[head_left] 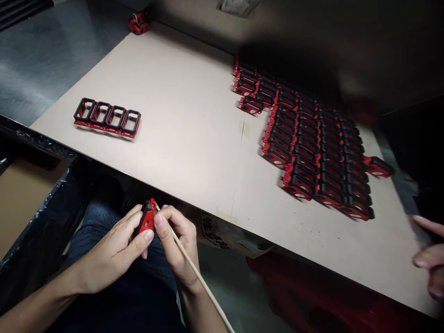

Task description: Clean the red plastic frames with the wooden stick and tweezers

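My left hand [120, 245] is closed around a small red-and-black plastic frame [149, 218], held over my lap below the table's front edge. Between the thumb and fingers of my right hand [180, 231] is a thin, pale wooden stick [199, 275]. Its tip meets the upper right side of the plastic frame, and its long end runs down past my right forearm. Whether the tip sits inside an opening cannot be made out. Part of the frame is covered by my left fingers.
On the pale tabletop [180, 115] stands a short row of matching frames [107, 118]. Many more form a block [312, 143] at the right. A red-and-black object [139, 23] lies at the far left corner. Another person's hand [430, 252] is at the right edge. A plastic-lined box [45, 208] stands lower left.
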A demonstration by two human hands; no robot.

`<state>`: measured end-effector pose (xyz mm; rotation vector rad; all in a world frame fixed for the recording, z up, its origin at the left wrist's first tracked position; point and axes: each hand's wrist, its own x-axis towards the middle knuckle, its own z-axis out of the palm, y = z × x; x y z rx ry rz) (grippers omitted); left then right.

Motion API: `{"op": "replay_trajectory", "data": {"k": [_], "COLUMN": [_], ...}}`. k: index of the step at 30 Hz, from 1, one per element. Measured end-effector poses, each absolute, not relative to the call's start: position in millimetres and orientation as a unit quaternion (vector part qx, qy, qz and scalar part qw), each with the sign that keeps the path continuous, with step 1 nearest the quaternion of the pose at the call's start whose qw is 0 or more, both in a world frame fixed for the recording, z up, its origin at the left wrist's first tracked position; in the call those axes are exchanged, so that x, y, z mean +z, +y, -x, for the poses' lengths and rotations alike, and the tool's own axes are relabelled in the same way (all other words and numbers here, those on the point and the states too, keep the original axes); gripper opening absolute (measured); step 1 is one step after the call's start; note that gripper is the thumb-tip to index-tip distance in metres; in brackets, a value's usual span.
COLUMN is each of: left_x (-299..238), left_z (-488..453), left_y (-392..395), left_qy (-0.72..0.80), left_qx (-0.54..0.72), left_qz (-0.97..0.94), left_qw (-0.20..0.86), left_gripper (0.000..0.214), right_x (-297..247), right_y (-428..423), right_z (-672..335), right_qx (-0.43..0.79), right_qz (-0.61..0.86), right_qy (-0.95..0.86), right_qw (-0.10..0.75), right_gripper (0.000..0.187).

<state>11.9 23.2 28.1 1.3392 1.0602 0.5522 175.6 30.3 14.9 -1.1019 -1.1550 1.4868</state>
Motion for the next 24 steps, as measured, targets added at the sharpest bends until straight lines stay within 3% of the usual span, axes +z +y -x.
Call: {"op": "replay_trajectory", "data": {"k": [7,10,15,21,24], "left_x": [21.7,15.9,13.4,25.3,22.0], "left_z": [-29.8,-32.3,-28.9,-24.5,-25.1], "left_y": [20.5,22.4,22.1,21.4,20.3], "left_qy": [0.512,0.528,0.532,0.511,0.513], "left_qx": [0.347,0.370,0.350,0.316,0.338], "left_qz": [-0.546,-0.509,-0.461,-0.535,-0.539], "left_qw": [0.565,0.571,0.618,0.594,0.577], "left_gripper": [0.045,0.060,0.069,0.046,0.048], "right_x": [18.0,17.8,13.7,10.1,10.3], "right_y": [29.4,31.1,31.8,30.4,29.3], "right_z": [-169.6,-166.1,-163.1,-166.8,-165.4], "right_qx": [0.590,0.575,0.592,0.600,0.614], "right_qz": [0.465,0.465,0.456,0.467,0.451], "right_qy": [-0.460,-0.461,-0.436,-0.433,-0.426], "right_qw": [0.474,0.491,0.501,0.484,0.488], "right_gripper": [0.043,0.045,0.045,0.044,0.042]}}
